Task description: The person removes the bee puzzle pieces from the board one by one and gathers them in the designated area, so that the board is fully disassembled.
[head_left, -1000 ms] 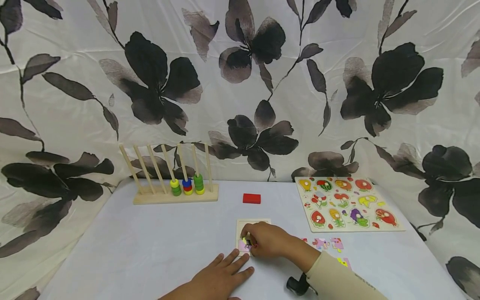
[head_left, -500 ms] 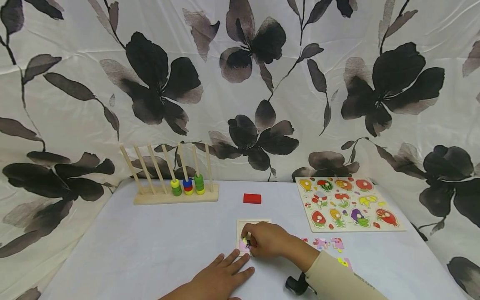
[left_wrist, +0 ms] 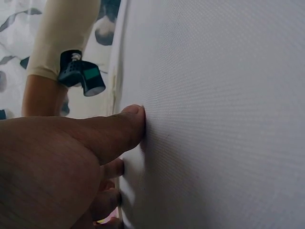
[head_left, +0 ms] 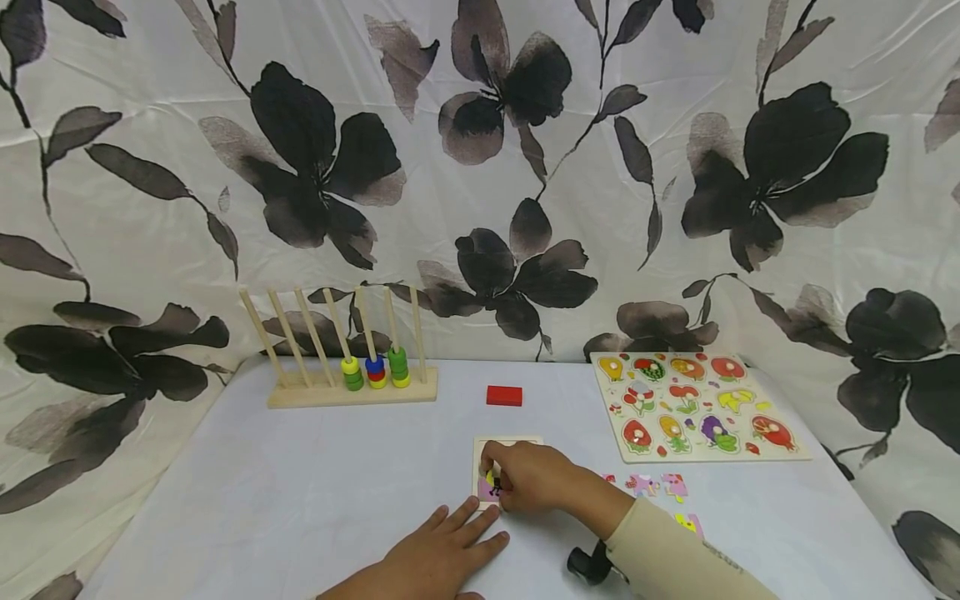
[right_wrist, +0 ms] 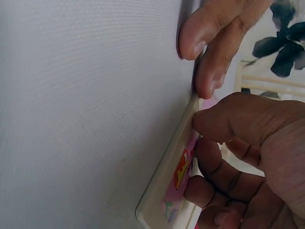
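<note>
A small jigsaw tray (head_left: 507, 439) with a pale wooden rim lies on the white table before me; pink printed pieces (right_wrist: 178, 174) sit inside it. Over the tray is my right hand (head_left: 536, 477), fingers curled, thumb and fingertips pinching a puzzle piece (head_left: 493, 481) with yellow and black on it, mostly covered by the fingers. My left hand (head_left: 442, 550) rests flat on the table with fingers spread, its fingertips right at the tray's near edge. The left thumb (left_wrist: 128, 126) lies against the tablecloth in the left wrist view.
Loose puzzle pieces (head_left: 674, 485) lie right of the tray, partly behind the right forearm. A fruit board (head_left: 701, 408) is at back right, a red block (head_left: 504, 396) beyond the tray, and a peg stand (head_left: 352, 398) with coloured rings at back left. A floral cloth (head_left: 480, 192) hangs behind.
The right forearm and its black wrist camera have shifted slightly left. Both hands otherwise keep their places at the tray, with only tiny motion of the right fingers.
</note>
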A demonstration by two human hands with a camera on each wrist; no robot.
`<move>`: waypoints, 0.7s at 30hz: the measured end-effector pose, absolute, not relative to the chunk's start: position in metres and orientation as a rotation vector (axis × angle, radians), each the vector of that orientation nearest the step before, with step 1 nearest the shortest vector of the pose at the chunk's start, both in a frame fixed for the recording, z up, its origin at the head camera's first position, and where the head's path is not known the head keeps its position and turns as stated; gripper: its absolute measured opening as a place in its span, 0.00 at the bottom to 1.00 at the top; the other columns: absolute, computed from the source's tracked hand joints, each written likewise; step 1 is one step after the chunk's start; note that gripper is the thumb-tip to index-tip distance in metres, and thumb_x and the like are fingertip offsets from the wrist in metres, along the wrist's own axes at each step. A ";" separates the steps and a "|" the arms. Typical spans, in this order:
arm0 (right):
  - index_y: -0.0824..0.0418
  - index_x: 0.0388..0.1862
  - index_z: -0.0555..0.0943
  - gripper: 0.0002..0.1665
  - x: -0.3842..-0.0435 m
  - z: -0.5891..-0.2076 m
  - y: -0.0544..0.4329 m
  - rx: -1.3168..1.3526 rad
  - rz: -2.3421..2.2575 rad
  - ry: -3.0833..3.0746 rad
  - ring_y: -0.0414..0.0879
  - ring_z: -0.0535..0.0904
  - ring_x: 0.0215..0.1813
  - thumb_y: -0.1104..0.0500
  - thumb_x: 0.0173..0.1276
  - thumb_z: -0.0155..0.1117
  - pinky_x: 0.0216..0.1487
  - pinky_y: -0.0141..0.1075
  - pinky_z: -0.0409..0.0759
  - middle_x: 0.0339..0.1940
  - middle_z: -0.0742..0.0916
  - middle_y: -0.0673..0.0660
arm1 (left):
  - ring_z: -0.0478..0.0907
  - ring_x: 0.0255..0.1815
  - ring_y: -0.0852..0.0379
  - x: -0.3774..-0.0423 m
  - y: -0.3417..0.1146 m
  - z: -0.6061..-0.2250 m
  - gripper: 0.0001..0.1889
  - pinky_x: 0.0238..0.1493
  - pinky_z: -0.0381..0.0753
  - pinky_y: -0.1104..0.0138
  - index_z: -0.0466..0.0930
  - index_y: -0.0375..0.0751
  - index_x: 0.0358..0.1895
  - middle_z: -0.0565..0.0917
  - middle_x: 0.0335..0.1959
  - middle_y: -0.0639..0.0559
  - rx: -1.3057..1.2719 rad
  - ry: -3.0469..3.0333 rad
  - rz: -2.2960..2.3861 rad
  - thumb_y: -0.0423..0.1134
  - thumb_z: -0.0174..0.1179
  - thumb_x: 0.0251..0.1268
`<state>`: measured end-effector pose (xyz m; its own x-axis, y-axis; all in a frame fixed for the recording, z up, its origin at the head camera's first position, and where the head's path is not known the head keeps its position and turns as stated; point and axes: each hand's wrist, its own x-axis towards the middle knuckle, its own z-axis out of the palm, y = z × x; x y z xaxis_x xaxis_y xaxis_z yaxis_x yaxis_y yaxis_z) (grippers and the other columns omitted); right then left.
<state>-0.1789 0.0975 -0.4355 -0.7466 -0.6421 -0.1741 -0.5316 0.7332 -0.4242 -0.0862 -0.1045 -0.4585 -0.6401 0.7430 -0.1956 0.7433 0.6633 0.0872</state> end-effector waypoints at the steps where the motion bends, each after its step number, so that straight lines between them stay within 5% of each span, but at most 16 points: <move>1: 0.48 0.50 0.77 0.23 -0.179 -0.435 0.097 -0.913 -0.507 2.628 0.36 0.74 0.26 0.63 0.60 0.77 0.28 0.33 0.74 0.24 0.78 0.41 | 0.57 0.80 0.45 -0.086 -0.104 -0.458 0.36 0.67 0.72 0.47 0.67 0.55 0.77 0.63 0.79 0.50 1.206 2.665 -0.002 0.65 0.54 0.72; 11: 0.52 0.48 0.81 0.20 -0.179 -0.438 0.099 -0.972 -0.539 2.673 0.36 0.73 0.32 0.62 0.58 0.77 0.30 0.32 0.74 0.26 0.77 0.41 | 0.57 0.80 0.45 -0.087 -0.103 -0.457 0.35 0.68 0.71 0.47 0.67 0.56 0.78 0.62 0.80 0.50 1.189 2.656 -0.002 0.65 0.54 0.72; 21: 0.55 0.52 0.84 0.21 -0.181 -0.437 0.102 -0.992 -0.537 2.645 0.36 0.74 0.43 0.59 0.59 0.77 0.43 0.34 0.79 0.35 0.80 0.41 | 0.57 0.80 0.46 -0.088 -0.105 -0.460 0.35 0.68 0.71 0.46 0.66 0.56 0.78 0.61 0.80 0.51 1.209 2.652 0.002 0.65 0.53 0.73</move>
<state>-0.1805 0.1018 -0.4367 -0.7310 -0.6725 -0.1158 -0.5742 0.6978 -0.4283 -0.0879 -0.1050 -0.4602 -0.6347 0.7453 -0.2043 0.7449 0.6604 0.0949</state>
